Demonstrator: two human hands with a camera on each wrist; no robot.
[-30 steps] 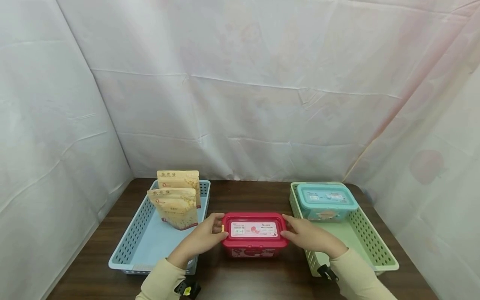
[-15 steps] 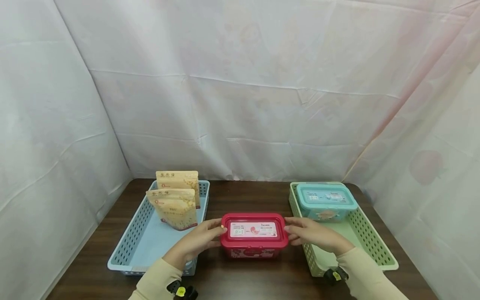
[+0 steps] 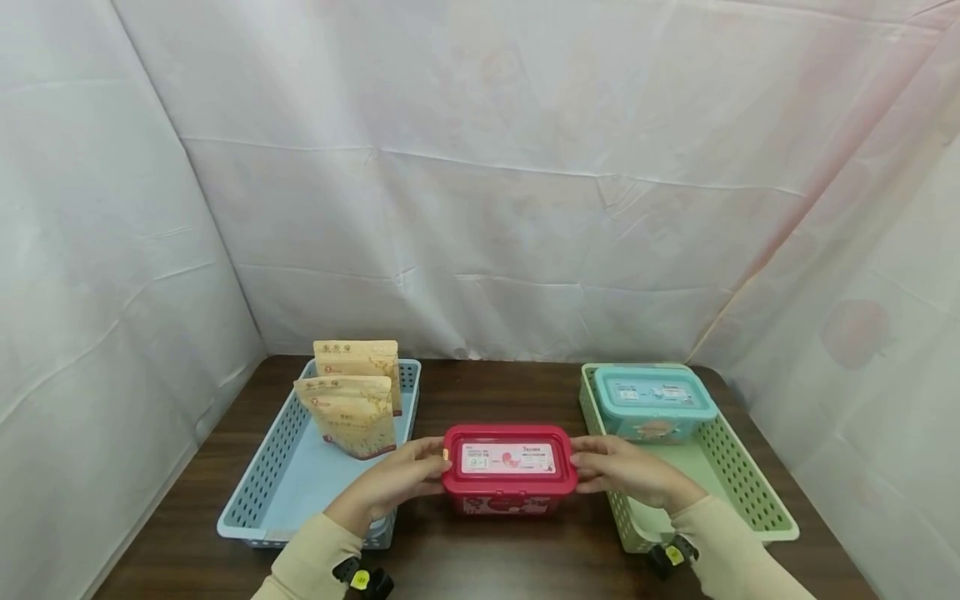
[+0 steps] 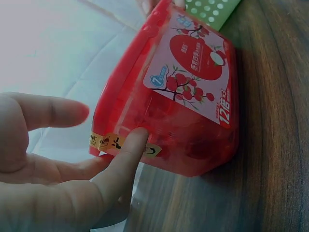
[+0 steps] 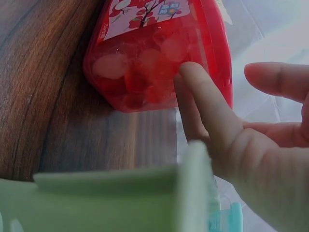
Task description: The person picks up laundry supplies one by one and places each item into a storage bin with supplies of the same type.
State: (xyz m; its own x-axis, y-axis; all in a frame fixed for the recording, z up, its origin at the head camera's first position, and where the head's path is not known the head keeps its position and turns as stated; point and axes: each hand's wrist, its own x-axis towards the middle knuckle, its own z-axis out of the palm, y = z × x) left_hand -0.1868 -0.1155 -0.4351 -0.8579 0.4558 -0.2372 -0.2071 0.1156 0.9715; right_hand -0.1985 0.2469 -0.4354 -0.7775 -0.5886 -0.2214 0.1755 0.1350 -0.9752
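Observation:
A red lidded plastic box [image 3: 508, 471] with a pink label stands on the dark wooden table [image 3: 495, 558]. Its translucent wall shows rounded shapes inside in the right wrist view. My left hand [image 3: 399, 481] is at the box's left end, one fingertip [image 4: 137, 135] touching the wall over a yellow tape strip. At the opposite end is my right hand [image 3: 630, 471], with a fingertip [image 5: 193, 72] against the wall just below the lid. In both wrist views another finger is held away from the box.
To the left is a blue basket [image 3: 258, 492] with two upright tan pouches [image 3: 352, 417]. A green basket [image 3: 742, 467] on the right holds a turquoise lidded box [image 3: 654, 404]; its rim is close beneath my right hand. White cloth [image 3: 480, 208] hangs behind and at the sides.
Both hands have shifted from the lid's corners, their fingers now lower along the box's ends. The red box stays in place. Over the last half second the hands barely move.

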